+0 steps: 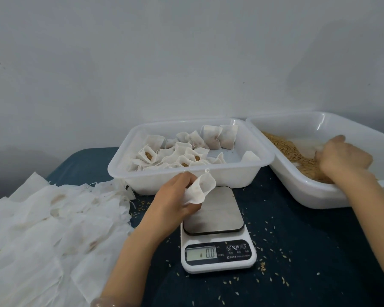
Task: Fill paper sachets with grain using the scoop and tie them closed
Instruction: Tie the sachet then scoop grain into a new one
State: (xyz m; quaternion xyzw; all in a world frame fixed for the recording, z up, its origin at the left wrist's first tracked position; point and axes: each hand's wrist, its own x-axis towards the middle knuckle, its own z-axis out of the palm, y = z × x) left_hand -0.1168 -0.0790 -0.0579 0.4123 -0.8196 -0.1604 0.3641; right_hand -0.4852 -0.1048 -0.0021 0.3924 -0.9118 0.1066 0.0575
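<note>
My left hand point(173, 200) pinches an open, empty white paper sachet point(201, 188), mouth up, just above the far edge of the scale. My right hand point(341, 158) is down in the white tray point(319, 196) at the right, fingers curled in the brown grain point(284, 145). A pale translucent shape that looks like the scoop point(308, 144) sticks out to the left of that hand; most of it is hidden. Several filled sachets point(217, 138), some still open with grain showing, lie in the middle white tray point(186, 180).
A white digital scale point(217, 218) reading 0.0 stands in front of the middle tray on the dark blue cloth point(297, 251). A spread of flat empty sachets point(53, 218) covers the left side. Loose grains are scattered around the scale. A pale wall rises behind.
</note>
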